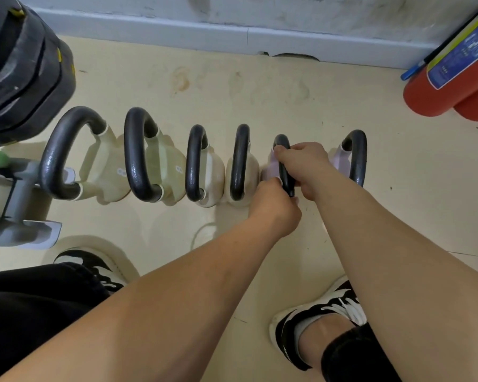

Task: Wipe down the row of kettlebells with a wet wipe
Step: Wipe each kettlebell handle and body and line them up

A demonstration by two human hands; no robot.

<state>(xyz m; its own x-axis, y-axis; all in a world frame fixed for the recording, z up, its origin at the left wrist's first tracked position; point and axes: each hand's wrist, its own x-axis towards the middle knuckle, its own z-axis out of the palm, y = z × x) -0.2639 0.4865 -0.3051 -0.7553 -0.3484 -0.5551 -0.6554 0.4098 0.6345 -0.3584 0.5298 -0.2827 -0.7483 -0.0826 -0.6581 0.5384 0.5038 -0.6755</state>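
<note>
- We face a row of six kettlebells [160,161] standing on the pale floor [260,86], black handles up.
- Two red extinguishers [450,86] lie far right of our grip, well apart from it.
- Our right hand [307,166] is wrapped over the top of the fifth handle [283,161], counted from the left.
- Our left hand [273,208] is closed at that handle's near end, just below the right.
- A sliver of white shows at the left fingertips; we cannot tell if it is the wipe.
</note>
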